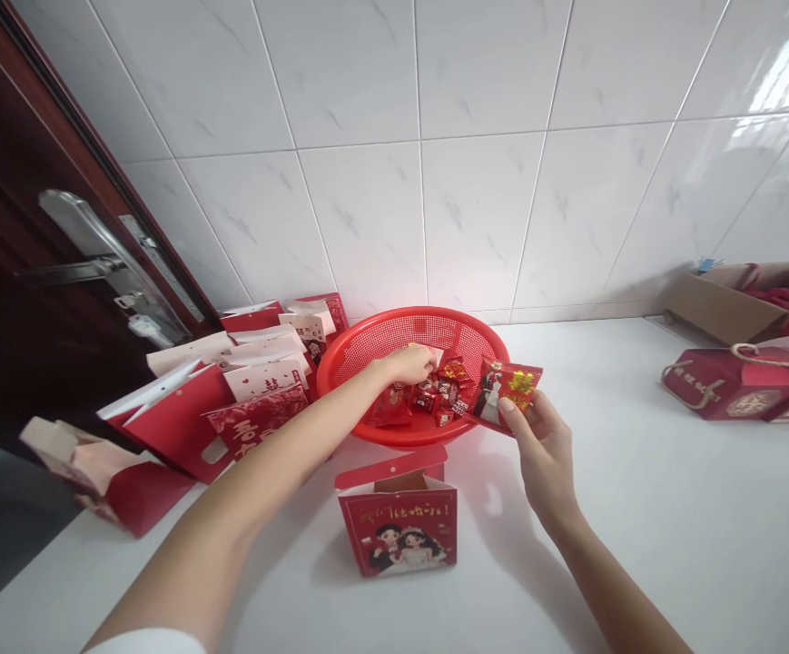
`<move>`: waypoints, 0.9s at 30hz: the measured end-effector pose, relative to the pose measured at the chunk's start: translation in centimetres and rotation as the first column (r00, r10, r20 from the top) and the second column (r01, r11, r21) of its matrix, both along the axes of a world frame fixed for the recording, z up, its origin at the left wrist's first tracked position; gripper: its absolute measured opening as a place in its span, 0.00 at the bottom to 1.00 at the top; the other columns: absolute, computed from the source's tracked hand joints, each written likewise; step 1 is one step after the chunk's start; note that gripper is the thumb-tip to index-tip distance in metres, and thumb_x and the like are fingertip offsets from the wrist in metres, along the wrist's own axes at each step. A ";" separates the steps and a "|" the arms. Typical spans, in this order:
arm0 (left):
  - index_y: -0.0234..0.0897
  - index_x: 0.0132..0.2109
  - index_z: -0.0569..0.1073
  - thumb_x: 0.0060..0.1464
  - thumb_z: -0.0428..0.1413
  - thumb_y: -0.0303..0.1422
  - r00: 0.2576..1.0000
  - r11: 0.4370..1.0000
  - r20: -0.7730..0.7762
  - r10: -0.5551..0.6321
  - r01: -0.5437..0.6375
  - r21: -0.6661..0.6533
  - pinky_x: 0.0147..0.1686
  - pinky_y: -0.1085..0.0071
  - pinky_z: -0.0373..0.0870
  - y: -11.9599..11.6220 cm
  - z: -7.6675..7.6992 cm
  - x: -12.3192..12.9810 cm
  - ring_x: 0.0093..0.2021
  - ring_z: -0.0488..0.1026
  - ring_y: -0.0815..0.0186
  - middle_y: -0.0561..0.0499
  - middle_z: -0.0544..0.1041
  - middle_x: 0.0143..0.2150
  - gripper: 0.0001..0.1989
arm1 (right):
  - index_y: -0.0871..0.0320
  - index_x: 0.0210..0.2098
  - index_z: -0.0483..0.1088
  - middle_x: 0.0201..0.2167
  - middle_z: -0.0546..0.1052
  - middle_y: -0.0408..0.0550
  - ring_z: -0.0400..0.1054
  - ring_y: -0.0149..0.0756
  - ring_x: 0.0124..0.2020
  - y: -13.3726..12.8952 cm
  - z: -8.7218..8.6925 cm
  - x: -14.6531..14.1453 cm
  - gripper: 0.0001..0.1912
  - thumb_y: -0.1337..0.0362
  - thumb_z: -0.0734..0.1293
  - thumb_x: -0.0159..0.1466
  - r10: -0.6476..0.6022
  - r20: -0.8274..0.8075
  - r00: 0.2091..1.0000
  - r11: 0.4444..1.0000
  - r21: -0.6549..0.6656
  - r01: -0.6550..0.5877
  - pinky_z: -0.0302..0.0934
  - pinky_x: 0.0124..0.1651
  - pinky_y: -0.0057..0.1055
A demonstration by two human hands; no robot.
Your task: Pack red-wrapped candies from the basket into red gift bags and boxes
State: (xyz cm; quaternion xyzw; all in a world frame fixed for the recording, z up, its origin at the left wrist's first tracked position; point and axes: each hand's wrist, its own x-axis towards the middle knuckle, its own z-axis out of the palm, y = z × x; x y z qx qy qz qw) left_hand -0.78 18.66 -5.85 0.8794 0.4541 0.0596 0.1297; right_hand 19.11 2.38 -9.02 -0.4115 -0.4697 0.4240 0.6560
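Observation:
My right hand [545,447] pinches a red candy packet [508,392] with gold lettering and a couple pictured on it, at the right rim of the red plastic basket [346,341]. Inside that basket, my left hand [411,364] is closed over the small red wrapped candies [449,392]; what its fingers hold, if anything, is hidden. Closer to me stands a red gift box [400,531] printed with a cartoon bride and groom, its top flap open.
Several red and white gift boxes [264,381] crowd the left, beside a dark door with a metal handle [94,245]. Dark red boxes with rope handles [741,381] and a cardboard box [724,300] stand at right. A tiled wall [476,209] bounds the white table [612,545].

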 end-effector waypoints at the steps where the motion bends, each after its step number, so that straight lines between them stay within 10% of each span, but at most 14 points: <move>1: 0.38 0.32 0.79 0.55 0.53 0.25 1.000 1.000 0.006 -0.015 0.015 -0.003 0.48 0.69 0.68 0.0 -0.1 0.1 0.44 0.77 0.60 0.49 0.82 0.40 0.10 | 0.54 0.46 0.76 0.44 0.81 0.51 0.76 0.46 0.45 0.0 0.0 0.0 0.18 0.49 0.71 0.64 0.001 0.002 1.000 1.000 0.001 -0.001 0.73 0.49 0.44; 6: 0.40 0.46 0.80 0.47 0.64 0.28 0.996 0.994 0.061 -0.072 0.077 -0.076 0.50 0.67 0.70 -0.4 -1.0 1.2 0.49 0.77 0.56 0.48 0.82 0.47 0.16 | 0.54 0.44 0.77 0.41 0.81 0.49 0.76 0.45 0.44 -0.1 0.1 -0.1 0.16 0.50 0.71 0.64 -0.010 0.007 1.000 1.000 0.008 0.010 0.73 0.48 0.43; 10: 0.39 0.38 0.82 0.45 0.62 0.22 0.975 0.990 0.218 -0.041 0.069 -0.123 0.44 0.70 0.72 -0.3 -0.8 1.6 0.41 0.80 0.60 0.51 0.84 0.37 0.13 | 0.54 0.45 0.77 0.42 0.82 0.49 0.76 0.45 0.44 0.0 0.1 -0.1 0.16 0.50 0.72 0.64 -0.006 -0.004 1.000 1.000 0.005 0.006 0.74 0.48 0.42; 21: 0.32 0.35 0.78 0.52 0.52 0.29 0.613 0.978 0.765 0.199 -0.078 -0.192 0.42 0.64 0.78 0.5 2.9 -0.6 0.33 0.79 0.65 0.46 0.83 0.34 0.10 | 0.54 0.46 0.77 0.44 0.82 0.50 0.77 0.46 0.45 0.0 0.0 0.1 0.17 0.50 0.72 0.64 0.021 -0.031 0.999 1.000 -0.003 -0.021 0.74 0.50 0.44; 27: 0.34 0.25 0.75 0.49 0.53 0.33 0.589 0.974 0.776 0.223 -0.097 -0.206 0.46 0.64 0.76 -0.6 3.3 -0.4 0.38 0.78 0.63 0.46 0.82 0.33 0.10 | 0.54 0.46 0.77 0.44 0.82 0.50 0.76 0.46 0.46 0.1 0.0 0.0 0.17 0.49 0.72 0.64 0.017 -0.018 1.000 1.000 -0.005 -0.017 0.73 0.49 0.43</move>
